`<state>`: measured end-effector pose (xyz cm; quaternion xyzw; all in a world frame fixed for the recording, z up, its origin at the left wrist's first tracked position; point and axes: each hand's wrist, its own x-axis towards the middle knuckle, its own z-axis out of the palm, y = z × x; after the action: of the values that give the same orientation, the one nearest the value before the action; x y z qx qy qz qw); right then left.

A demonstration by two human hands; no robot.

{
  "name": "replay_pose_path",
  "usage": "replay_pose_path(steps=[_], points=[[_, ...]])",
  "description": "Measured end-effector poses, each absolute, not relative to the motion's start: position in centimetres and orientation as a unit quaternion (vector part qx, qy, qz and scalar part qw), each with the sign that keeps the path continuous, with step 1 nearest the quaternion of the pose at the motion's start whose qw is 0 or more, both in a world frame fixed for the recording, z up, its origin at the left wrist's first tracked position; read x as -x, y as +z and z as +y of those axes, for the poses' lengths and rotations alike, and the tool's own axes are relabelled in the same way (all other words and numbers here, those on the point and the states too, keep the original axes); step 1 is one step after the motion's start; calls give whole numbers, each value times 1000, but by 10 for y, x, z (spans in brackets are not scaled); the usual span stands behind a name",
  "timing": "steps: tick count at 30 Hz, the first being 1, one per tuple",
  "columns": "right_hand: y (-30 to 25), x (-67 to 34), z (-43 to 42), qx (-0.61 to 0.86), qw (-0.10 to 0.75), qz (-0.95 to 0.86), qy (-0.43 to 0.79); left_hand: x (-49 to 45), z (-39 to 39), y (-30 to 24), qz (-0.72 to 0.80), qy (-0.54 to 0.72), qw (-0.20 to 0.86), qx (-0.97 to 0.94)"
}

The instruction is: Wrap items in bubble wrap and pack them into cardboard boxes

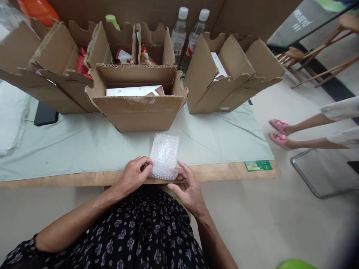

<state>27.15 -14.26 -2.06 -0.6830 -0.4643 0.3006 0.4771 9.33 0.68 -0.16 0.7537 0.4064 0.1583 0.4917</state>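
Observation:
A small packet wrapped in bubble wrap [165, 155] lies at the near edge of the table [84, 177], on a pale green cloth [84, 145]. My left hand [134, 175] pinches the packet's near left corner with curled fingers. My right hand [188, 188] holds its near right edge, thumb and fingers against the wrap. What is inside the wrap does not show. Straight behind the packet stands an open cardboard box [137, 108] with a white carton [134, 90] in it.
Open cardboard boxes stand at back left [53, 67] and back right [224, 82], with two water bottles [185, 33] between them. A dark phone [46, 114] and a bubble wrap sheet [11, 116] lie left. Another person's legs in pink slippers [279, 132] are right, near a metal frame [316, 175].

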Motion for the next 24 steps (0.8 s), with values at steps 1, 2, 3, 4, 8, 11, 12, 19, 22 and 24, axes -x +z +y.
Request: replay_pose_path(steps=[1, 2, 3, 4, 8, 11, 12, 19, 22, 24], points=[[-22, -270, -143, 685, 477, -472, 285, -93, 7, 0, 410, 155, 510, -740], [-24, -269, -142, 689, 475, -476, 269, -92, 8, 2, 409, 152, 530, -727], [-25, -268, -140, 697, 471, -479, 252, -89, 9, 4, 404, 149, 552, -714], [-26, -266, -138, 704, 467, -482, 234, -86, 11, 7, 396, 143, 572, -704], [-28, -266, -133, 692, 458, -522, 199, -79, 18, 16, 370, 99, 608, -695], [-25, -268, -136, 641, 449, -597, 178, -83, 22, 12, 366, 93, 570, -730], [-24, -268, -137, 628, 437, -622, 166, -85, 23, 10, 361, 96, 553, -745], [-21, -258, -140, 656, 365, -651, 113, -85, 27, 3, 308, 72, 521, -793], [-23, -254, -136, 679, 421, -582, 148, -81, 31, 7, 278, 53, 512, -811], [-23, -253, -133, 686, 448, -551, 157, -79, 33, 12, 271, 46, 513, -814]])
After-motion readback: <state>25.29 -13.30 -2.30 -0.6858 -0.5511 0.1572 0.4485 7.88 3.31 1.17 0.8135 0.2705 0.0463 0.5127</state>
